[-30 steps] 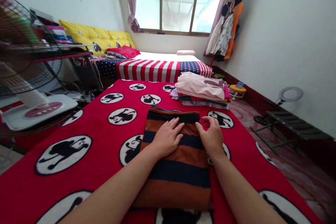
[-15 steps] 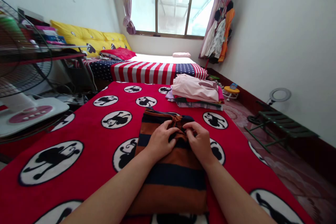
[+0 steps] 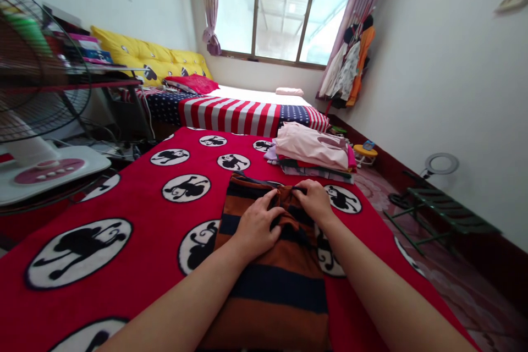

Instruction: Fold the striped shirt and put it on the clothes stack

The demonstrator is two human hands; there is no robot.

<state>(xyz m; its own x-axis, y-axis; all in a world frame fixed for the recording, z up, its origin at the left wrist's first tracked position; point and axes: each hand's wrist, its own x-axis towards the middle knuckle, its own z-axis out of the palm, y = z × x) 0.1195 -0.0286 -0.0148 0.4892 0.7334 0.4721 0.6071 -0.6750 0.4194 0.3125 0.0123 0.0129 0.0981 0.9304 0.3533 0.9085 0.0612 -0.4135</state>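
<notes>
A folded garment with brown and dark navy stripes (image 3: 272,280) lies on the red blanket with black monkey prints (image 3: 144,198). My left hand (image 3: 258,225) presses on its upper middle, fingers curled into the cloth. My right hand (image 3: 315,198) pinches the garment's far right corner, where the fabric is bunched and lifted. Both forearms reach in from the bottom edge.
A stack of folded clothes, pink on top (image 3: 315,151), sits just beyond the garment. A fan (image 3: 37,115) stands at left by a cluttered desk (image 3: 82,74). A striped bed (image 3: 239,110) lies behind. At right is a green folded rack (image 3: 445,212) on the floor.
Both hands went from lying flat on the garment to gripping its far edge. The right hand has shifted to the right corner and the cloth there is bunched up.
</notes>
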